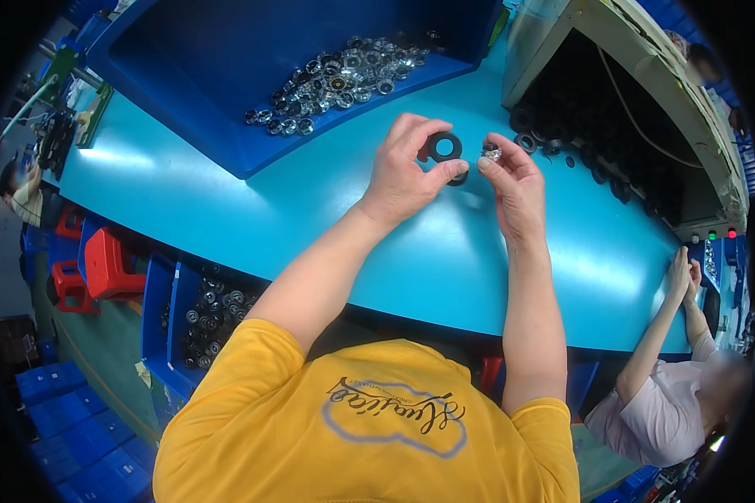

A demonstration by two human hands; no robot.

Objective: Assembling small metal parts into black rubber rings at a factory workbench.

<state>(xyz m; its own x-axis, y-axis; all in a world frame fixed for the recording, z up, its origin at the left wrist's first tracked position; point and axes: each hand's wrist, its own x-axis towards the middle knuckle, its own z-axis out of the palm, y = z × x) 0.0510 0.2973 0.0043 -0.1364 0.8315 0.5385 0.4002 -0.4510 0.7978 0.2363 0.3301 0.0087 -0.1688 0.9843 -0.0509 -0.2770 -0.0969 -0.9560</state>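
Over the blue tabletop, my left hand [407,172] pinches a small black rubber tire [434,147] with an open centre. A second black ring shows partly by the left thumb, mostly covered. Just to the right, my right hand [516,184] holds a small shiny silver wheel hub [491,152] between thumb and fingertips. Tire and hub are a short gap apart. Beyond my hands, many similar shiny hubs [335,82] lie heaped in a large blue bin [226,155] tipped toward me.
Black tires [600,168] spill from a pale metal housing [650,67] at the right. Below the table's near edge, a blue crate [179,323] holds finished-looking wheels [210,323]. Red stools [109,264] stand at the left. A co-worker [663,402] sits at the right, hands over the table.
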